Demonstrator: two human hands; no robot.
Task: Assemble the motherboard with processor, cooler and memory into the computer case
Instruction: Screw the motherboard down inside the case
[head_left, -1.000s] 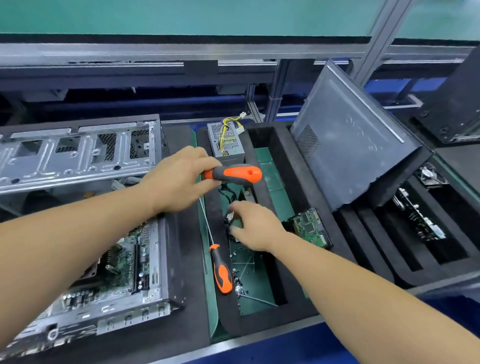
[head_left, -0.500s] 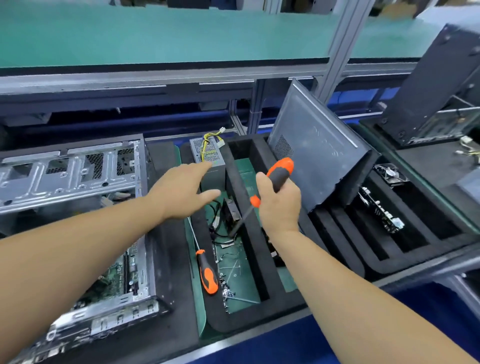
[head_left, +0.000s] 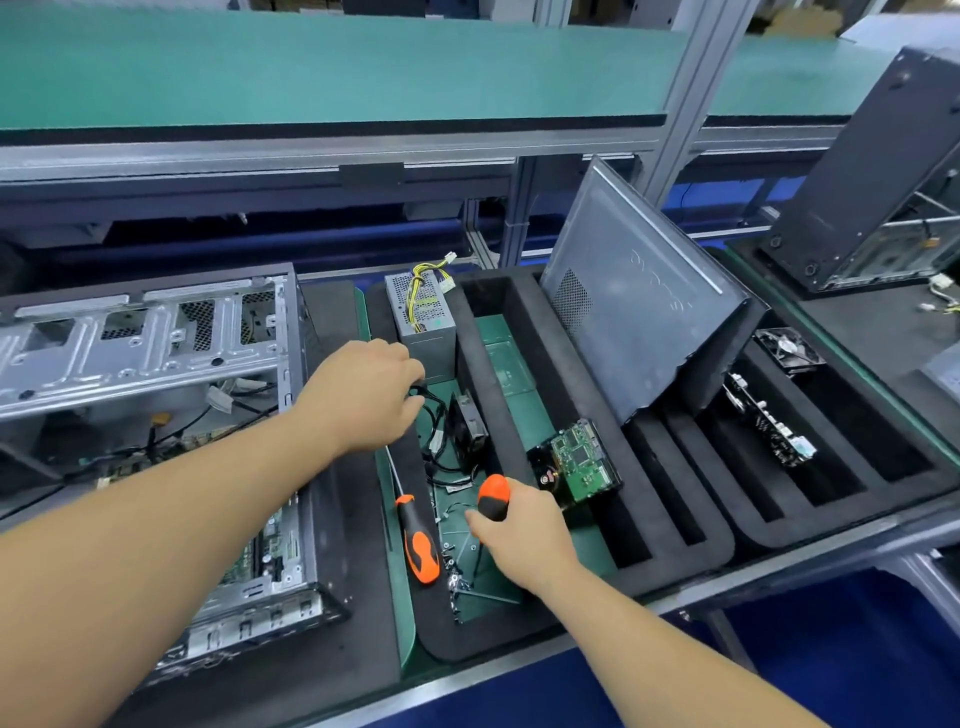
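A green-matted shelf (head_left: 332, 67) on grey aluminium posts runs above the dark worktop (head_left: 358, 644), with a blue floor below. A black foam tray (head_left: 519, 631), soft and matte, holds green-lined slots. The right grip (head_left: 524, 530) is closed around an orange-and-black screwdriver (head_left: 492, 496), handle up, its shaft pointing down among small loose screws (head_left: 457, 577). Just left of that grip a second screwdriver (head_left: 418, 543) lies flat on the foam. Beyond it and to the right sits a hard drive (head_left: 579, 462), green circuit side up. The left grip (head_left: 363, 395), fingers curled over black cables (head_left: 434, 415), may be holding them; that cannot be told. Behind it stands a perforated metal power supply (head_left: 422, 317). Left of both grips lies the open steel case (head_left: 156, 348), the motherboard (head_left: 270, 545) inside it. A grey side panel (head_left: 639, 306) leans in the tray, far right.
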